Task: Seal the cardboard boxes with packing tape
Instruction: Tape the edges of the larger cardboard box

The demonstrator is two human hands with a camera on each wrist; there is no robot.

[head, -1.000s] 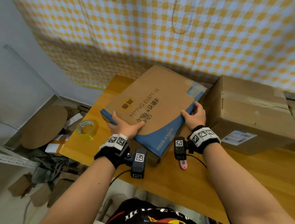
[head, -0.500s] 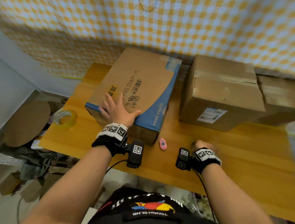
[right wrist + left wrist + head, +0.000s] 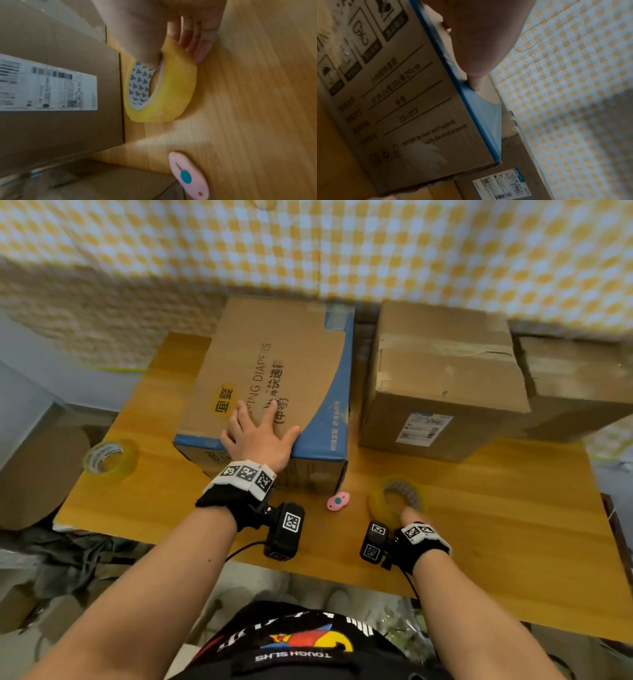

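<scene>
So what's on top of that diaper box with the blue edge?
Only the left hand, lying flat with fingers spread on the diaper box near its front edge. The print beneath the palm is covered, and the closed lid hides whatever is inside.

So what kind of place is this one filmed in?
Probably an improvised home or small-shop packing corner: cardboard boxes on a wooden table, tape rolls, a checked cloth backdrop, cardboard scraps on the floor.

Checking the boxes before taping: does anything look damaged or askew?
The diaper box sits skewed on the table, and its bottom front corner looks crushed and frayed. Nothing looks spilled.
</scene>
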